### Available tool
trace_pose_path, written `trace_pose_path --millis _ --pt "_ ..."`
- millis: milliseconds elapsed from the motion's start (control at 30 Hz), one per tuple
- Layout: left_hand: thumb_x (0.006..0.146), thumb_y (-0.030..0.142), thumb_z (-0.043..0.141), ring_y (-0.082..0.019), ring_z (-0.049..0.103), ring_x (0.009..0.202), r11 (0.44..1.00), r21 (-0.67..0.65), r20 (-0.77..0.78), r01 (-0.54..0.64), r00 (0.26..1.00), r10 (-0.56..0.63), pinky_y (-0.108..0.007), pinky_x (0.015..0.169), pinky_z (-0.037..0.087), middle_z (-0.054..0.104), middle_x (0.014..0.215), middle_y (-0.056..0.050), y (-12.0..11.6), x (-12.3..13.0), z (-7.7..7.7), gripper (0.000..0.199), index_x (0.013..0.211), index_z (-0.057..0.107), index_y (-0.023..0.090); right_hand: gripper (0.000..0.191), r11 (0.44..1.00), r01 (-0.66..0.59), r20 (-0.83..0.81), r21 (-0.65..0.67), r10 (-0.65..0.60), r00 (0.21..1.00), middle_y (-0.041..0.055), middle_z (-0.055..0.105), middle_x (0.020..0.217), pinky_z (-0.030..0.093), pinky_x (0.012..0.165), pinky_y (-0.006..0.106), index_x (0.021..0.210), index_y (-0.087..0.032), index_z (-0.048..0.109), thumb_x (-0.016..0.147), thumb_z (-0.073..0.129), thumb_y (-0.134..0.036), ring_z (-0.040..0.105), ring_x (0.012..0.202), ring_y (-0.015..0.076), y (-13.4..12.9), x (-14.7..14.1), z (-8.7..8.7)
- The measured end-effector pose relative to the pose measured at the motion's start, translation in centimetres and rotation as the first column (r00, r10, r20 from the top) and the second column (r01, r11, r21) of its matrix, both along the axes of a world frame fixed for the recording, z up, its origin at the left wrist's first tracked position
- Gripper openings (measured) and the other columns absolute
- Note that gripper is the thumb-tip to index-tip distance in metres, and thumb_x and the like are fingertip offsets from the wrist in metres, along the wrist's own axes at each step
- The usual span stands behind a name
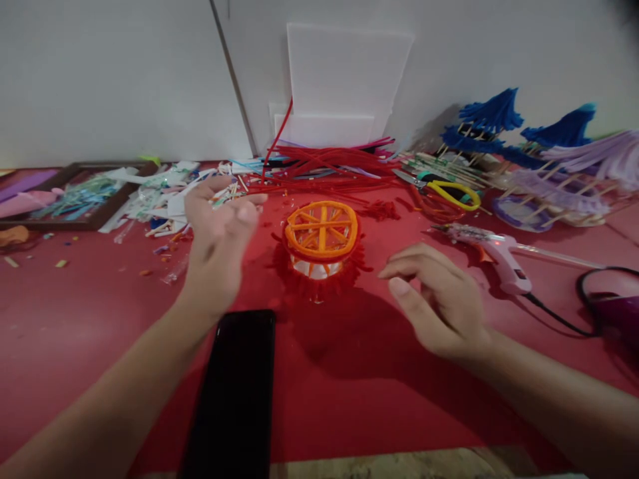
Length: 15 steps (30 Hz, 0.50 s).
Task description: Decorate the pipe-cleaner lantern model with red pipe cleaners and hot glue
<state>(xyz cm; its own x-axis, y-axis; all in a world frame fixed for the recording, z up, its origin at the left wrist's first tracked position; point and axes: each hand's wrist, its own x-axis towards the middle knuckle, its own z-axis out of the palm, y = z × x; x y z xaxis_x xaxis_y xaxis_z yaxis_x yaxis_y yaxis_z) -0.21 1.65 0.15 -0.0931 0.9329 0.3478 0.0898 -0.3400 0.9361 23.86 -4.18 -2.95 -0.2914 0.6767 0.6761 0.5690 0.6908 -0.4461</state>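
An orange spoked wheel [323,229] of fuzzy stems tops a small round craft piece with a red fringe [317,286] around its lower part. It stands on the red table between my hands. My left hand [217,233] is raised to its left, fingers parted and somewhat blurred, holding nothing. To its right hovers my right hand [434,296], fingers curved and apart from the thumb, with nothing in it. Neither hand touches the piece. Below my left hand lies a black phone [234,392].
Red fuzzy stems [329,166] lie at the back before white boards [349,73]. Yellow-handled pliers [449,193] and a pink glue gun [499,256] with its cord lie right. Blue [492,113] and lilac [594,156] fringed models stand behind them. Scraps [174,199] and a brown frame [112,206] lie left.
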Motion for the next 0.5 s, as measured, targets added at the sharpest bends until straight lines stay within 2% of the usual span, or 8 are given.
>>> trace_pose_path --millis 33,67,133,167,233,333,500 --pt "0.084 0.024 0.052 -0.016 0.063 0.095 0.990 -0.140 0.094 -0.027 0.995 0.040 -0.037 0.096 0.043 0.064 0.098 -0.005 0.5 -0.5 0.0 0.024 0.105 0.042 0.021 0.010 0.999 0.005 0.006 -0.050 -0.005 1.000 0.0049 0.061 0.076 0.048 0.063 0.028 0.084 -0.017 0.059 0.086 0.050 -0.015 0.058 0.071 0.0141 0.2 0.3 -0.1" --pt "0.082 0.015 0.049 -0.014 0.064 0.086 0.953 -0.301 0.146 -0.029 0.986 0.076 -0.033 0.091 0.046 0.065 0.092 -0.003 1.0 -0.9 0.0 0.019 0.099 0.044 0.021 0.009 0.995 0.006 0.034 -0.097 -0.002 0.999 0.0046 0.061 0.075 0.049 0.063 0.029 0.083 -0.018 0.059 0.086 0.051 -0.018 0.057 0.071 0.0146 0.4 0.5 -0.4" --pt "0.075 0.003 0.047 -0.010 0.063 0.074 0.835 -0.549 0.159 0.032 0.985 0.067 -0.026 0.077 0.049 0.065 0.088 -0.001 1.5 -1.4 -0.4 0.024 0.092 0.048 0.019 0.010 0.985 0.033 0.131 -0.170 -0.011 0.991 0.0055 0.062 0.075 0.049 0.064 0.031 0.081 -0.017 0.059 0.085 0.055 -0.025 0.058 0.071 0.0166 1.0 0.5 -1.2" --pt "0.072 0.000 0.048 -0.009 0.062 0.069 0.782 -0.620 0.153 0.069 0.988 0.034 -0.024 0.071 0.049 0.065 0.086 -0.001 1.6 -1.5 -0.6 0.026 0.091 0.050 0.018 0.015 0.979 0.056 0.185 -0.195 -0.019 0.983 0.0067 0.063 0.076 0.050 0.066 0.033 0.080 -0.017 0.060 0.085 0.057 -0.030 0.058 0.073 0.0178 1.3 0.4 -1.6" --pt "0.070 -0.002 0.052 -0.010 0.062 0.066 0.719 -0.680 0.153 0.143 0.987 -0.051 -0.022 0.063 0.049 0.067 0.082 -0.003 1.5 -1.4 -0.9 0.027 0.090 0.054 0.016 0.026 0.971 0.086 0.264 -0.222 -0.025 0.964 0.0087 0.063 0.078 0.050 0.069 0.036 0.078 -0.016 0.062 0.084 0.059 -0.040 0.058 0.074 0.0196 1.7 0.0 -2.3" --pt "0.061 -0.007 0.057 -0.013 0.065 0.067 0.674 -0.700 0.180 0.235 0.972 -0.152 -0.024 0.063 0.051 0.069 0.081 -0.003 1.0 -1.0 -1.3 0.033 0.087 0.058 0.014 0.030 0.966 0.064 0.271 -0.252 0.007 0.963 0.0080 0.061 0.076 0.048 0.074 0.038 0.074 -0.017 0.064 0.085 0.057 -0.044 0.056 0.073 0.0192 2.2 -0.4 -3.0" --pt "0.053 -0.008 0.066 -0.014 0.068 0.067 0.646 -0.655 0.296 0.393 0.919 -0.259 -0.024 0.065 0.055 0.070 0.076 -0.002 0.0 -0.2 -1.8 0.039 0.085 0.061 0.014 0.022 0.910 0.002 0.024 -0.414 0.008 1.000 0.0077 0.063 0.079 0.046 0.078 0.037 0.068 -0.020 0.063 0.081 0.058 -0.036 0.056 0.081 0.0213 2.4 -0.5 -3.2"
